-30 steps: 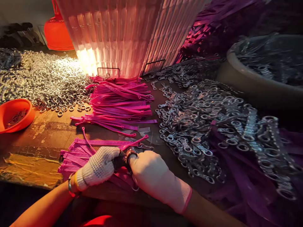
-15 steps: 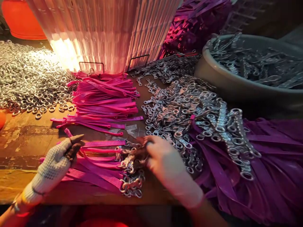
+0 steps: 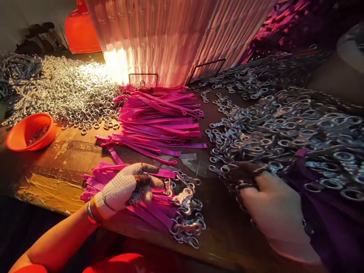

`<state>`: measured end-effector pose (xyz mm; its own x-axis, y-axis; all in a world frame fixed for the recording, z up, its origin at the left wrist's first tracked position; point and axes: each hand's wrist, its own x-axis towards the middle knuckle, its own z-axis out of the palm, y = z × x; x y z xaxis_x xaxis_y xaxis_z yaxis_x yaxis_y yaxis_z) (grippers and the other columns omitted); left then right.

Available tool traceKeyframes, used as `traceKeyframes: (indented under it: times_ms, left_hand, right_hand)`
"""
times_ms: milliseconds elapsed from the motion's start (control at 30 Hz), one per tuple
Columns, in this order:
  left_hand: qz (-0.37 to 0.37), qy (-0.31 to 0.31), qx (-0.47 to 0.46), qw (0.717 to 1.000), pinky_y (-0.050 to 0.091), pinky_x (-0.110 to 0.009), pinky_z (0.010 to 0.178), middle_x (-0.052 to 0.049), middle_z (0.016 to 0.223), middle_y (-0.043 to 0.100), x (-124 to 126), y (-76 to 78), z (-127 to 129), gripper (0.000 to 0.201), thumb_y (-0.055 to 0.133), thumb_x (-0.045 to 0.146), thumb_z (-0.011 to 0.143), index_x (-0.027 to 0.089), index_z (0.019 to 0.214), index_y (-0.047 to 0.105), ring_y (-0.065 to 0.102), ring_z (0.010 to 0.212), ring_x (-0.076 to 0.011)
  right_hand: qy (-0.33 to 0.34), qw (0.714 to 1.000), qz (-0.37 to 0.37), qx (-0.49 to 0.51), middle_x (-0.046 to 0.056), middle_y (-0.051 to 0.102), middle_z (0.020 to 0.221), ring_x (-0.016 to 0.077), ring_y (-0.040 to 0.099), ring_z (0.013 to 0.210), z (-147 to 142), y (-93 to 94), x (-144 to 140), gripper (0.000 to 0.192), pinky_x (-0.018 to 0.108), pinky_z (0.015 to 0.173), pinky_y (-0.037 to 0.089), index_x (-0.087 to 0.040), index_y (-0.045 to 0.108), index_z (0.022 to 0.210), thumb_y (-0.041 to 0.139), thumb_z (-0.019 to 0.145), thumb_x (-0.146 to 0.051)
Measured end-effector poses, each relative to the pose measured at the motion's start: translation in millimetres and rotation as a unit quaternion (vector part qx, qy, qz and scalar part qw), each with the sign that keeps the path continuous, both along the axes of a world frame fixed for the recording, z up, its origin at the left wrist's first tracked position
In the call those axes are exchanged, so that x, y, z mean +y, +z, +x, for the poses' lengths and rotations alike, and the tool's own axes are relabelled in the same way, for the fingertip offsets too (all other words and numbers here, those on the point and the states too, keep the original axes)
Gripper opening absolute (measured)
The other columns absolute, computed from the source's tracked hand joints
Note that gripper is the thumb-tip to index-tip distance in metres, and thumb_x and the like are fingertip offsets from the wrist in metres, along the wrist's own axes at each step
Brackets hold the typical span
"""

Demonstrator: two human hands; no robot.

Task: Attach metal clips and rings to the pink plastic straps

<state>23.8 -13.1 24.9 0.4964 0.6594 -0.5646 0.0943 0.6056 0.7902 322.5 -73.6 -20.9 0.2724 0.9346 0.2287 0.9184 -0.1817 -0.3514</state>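
My left grip (image 3: 125, 187) is half-curled over the magenta straps (image 3: 155, 218), their metal links (image 3: 186, 197) just right of it; whether it clasps one I cannot tell. My right grip (image 3: 273, 206), its hold hidden, has moved from those links to the loose link pile (image 3: 284, 127).

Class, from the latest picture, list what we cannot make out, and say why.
All in the head view:
Right hand: blur and shadow conceal whether it grips anything.
Straps behind the left hand: hidden by it.
Tub: contents cut off by the right edge.
Bowl: contents too small to identify.
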Motion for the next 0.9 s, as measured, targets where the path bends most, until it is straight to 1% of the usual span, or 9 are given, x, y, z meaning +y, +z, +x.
traceKeyframes:
  times_ms: [67, 133, 333, 433, 533, 633, 733, 833, 900]
  left_hand:
    - [0.061, -0.021, 0.044, 0.997, 0.027, -0.016, 0.036, -0.003, 0.065, 0.068, -6, 1.0, 3, 0.030, 0.055, 0.042, 0.091, 0.014, 0.101, 0.060, 0.046, 0.037, -0.0063]
    - [0.111, -0.043, 0.062, 0.991, 0.028, -0.016, 0.038, 0.002, 0.050, 0.058, -11, 0.7, 8, 0.035, 0.052, 0.048, 0.092, 0.014, 0.088, 0.059, 0.043, 0.037, -0.0068]
    - [0.098, -0.057, 0.024, 0.993, 0.025, -0.017, 0.038, 0.003, 0.051, 0.056, -18, 1.2, 14, 0.038, 0.062, 0.050, 0.086, 0.015, 0.075, 0.056, 0.041, 0.037, -0.0060]
    - [0.078, -0.094, -0.014, 0.992, 0.023, -0.018, 0.038, 0.003, 0.046, 0.051, -18, 4.1, 12, 0.040, 0.060, 0.048, 0.088, 0.015, 0.066, 0.055, 0.037, 0.037, -0.0054]
    - [0.100, -0.117, -0.007, 0.988, 0.023, -0.019, 0.039, 0.004, 0.041, 0.043, -22, 0.3, 12, 0.048, 0.054, 0.048, 0.091, 0.015, 0.057, 0.051, 0.036, 0.037, -0.0053]
    - [0.080, -0.059, 0.005, 0.995, 0.024, -0.019, 0.038, 0.005, 0.045, 0.043, -26, -9.2, 16, 0.044, 0.053, 0.050, 0.091, 0.016, 0.063, 0.049, 0.034, 0.037, -0.0056]
    - [0.065, -0.017, 0.001, 0.998, 0.024, -0.019, 0.037, 0.007, 0.047, 0.039, -21, -11.7, 22, 0.042, 0.050, 0.052, 0.091, 0.018, 0.066, 0.046, 0.031, 0.037, -0.0058]
    - [0.192, -0.087, 0.080, 0.974, 0.031, -0.019, 0.042, 0.004, 0.053, 0.046, -2, -6.4, 31, 0.035, 0.043, 0.042, 0.096, 0.018, 0.071, 0.049, 0.041, 0.043, -0.0077]
    - [0.350, -0.177, 0.194, 0.899, 0.042, -0.021, 0.055, -0.001, 0.068, 0.058, 15, -5.8, 39, 0.023, 0.045, 0.028, 0.095, 0.016, 0.081, 0.058, 0.054, 0.060, -0.0113]
  right_hand:
    - [0.016, 0.997, 0.039, 0.069, 0.011, 0.073, 0.095, 0.0268, 0.067, 0.087, -15, 8.1, -5, 0.032, 0.037, 0.074, 0.051, -0.018, 0.064, 0.111, 0.046, 0.084, -0.020]
    - [0.094, 0.986, 0.035, 0.130, 0.006, 0.074, 0.093, 0.0230, 0.068, 0.082, -38, 16.6, -9, 0.035, 0.034, 0.073, 0.052, -0.021, 0.062, 0.113, 0.046, 0.082, -0.017]
    - [0.272, 0.930, 0.006, 0.248, 0.008, 0.069, 0.107, 0.0211, 0.064, 0.097, -103, 35.9, -10, 0.044, 0.034, 0.084, 0.052, -0.019, 0.058, 0.119, 0.046, 0.077, -0.009]
    - [0.275, 0.920, -0.020, 0.277, 0.006, 0.068, 0.095, 0.0193, 0.062, 0.087, -113, 38.1, -11, 0.038, 0.031, 0.077, 0.051, -0.021, 0.062, 0.102, 0.043, 0.073, -0.005]
    - [0.251, 0.940, 0.011, 0.230, 0.005, 0.064, 0.081, 0.0191, 0.057, 0.075, -118, 33.3, -15, 0.023, 0.031, 0.067, 0.046, -0.019, 0.062, 0.083, 0.047, 0.071, -0.008]
    - [0.219, 0.966, 0.088, 0.104, 0.007, 0.059, 0.070, 0.0200, 0.051, 0.066, -124, 24.6, -19, 0.007, 0.032, 0.060, 0.038, -0.020, 0.057, 0.064, 0.053, 0.068, -0.016]
    - [0.211, 0.970, 0.111, 0.050, 0.007, 0.061, 0.067, 0.0196, 0.052, 0.062, -124, 15.9, -20, 0.011, 0.032, 0.058, 0.037, -0.019, 0.059, 0.066, 0.051, 0.074, -0.018]
    - [0.206, 0.974, 0.056, 0.071, 0.003, 0.060, 0.059, 0.0172, 0.055, 0.054, -112, 10.5, -17, 0.017, 0.029, 0.054, 0.037, -0.019, 0.060, 0.068, 0.047, 0.079, -0.015]
    - [0.186, 0.977, 0.061, 0.080, 0.003, 0.062, 0.059, 0.0176, 0.057, 0.054, -98, 9.0, -14, 0.019, 0.028, 0.053, 0.040, -0.020, 0.062, 0.072, 0.047, 0.083, -0.017]
